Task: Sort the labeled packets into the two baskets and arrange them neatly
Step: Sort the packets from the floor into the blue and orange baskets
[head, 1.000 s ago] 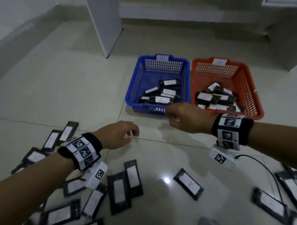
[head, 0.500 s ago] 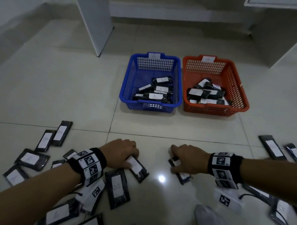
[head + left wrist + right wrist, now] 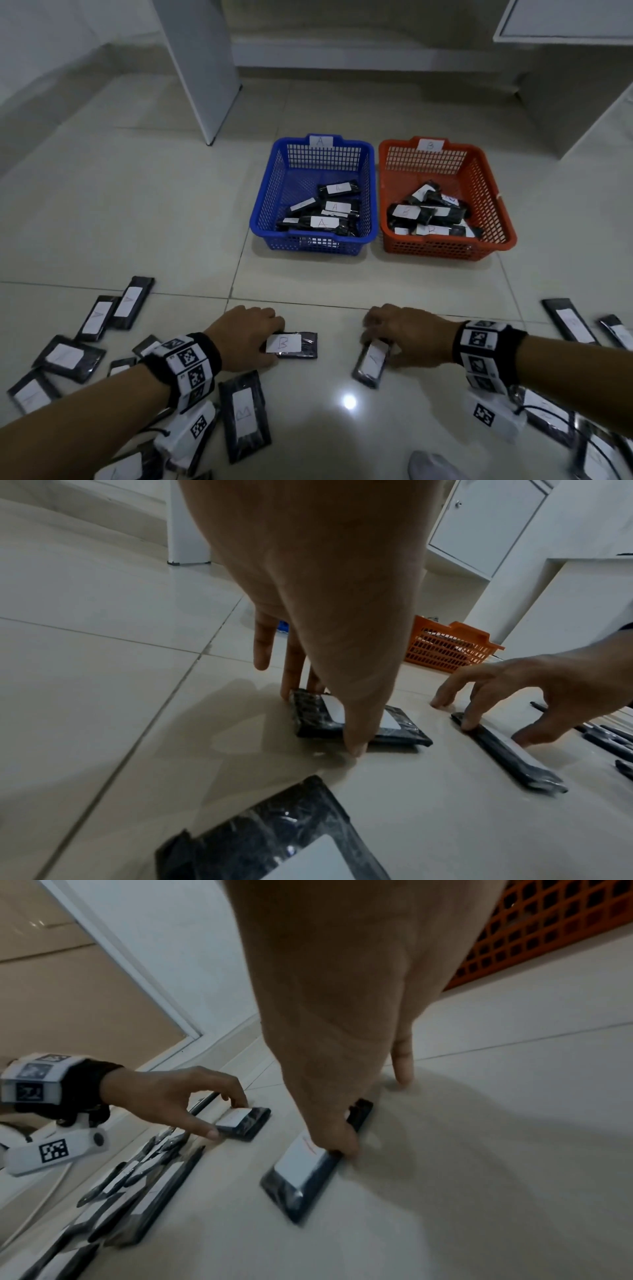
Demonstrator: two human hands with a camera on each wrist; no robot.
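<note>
A black packet labeled B (image 3: pixel 291 344) lies on the tiled floor. My left hand (image 3: pixel 270 342) pinches it, thumb on the near edge and fingers on the far edge (image 3: pixel 311 715). To its right my right hand (image 3: pixel 376 339) pinches the end of a black packet labeled A (image 3: pixel 371 363), which lies flat too (image 3: pixel 301 1164). Farther off stand the blue basket (image 3: pixel 270 192) tagged A and, right of it, the orange basket (image 3: pixel 486 192) tagged B, each holding several packets in a loose pile.
Several loose packets lie scattered at the left (image 3: pixel 68 356) and the right (image 3: pixel 568 325), and one (image 3: pixel 245 414) lies beside my left wrist. A white panel (image 3: pixel 202 68) stands behind the baskets on the left. A pale foot (image 3: pixel 431 466) shows at the bottom.
Both hands came down from near the baskets to the floor and took hold of a packet each. The left packet has turned crosswise, showing its B label.
</note>
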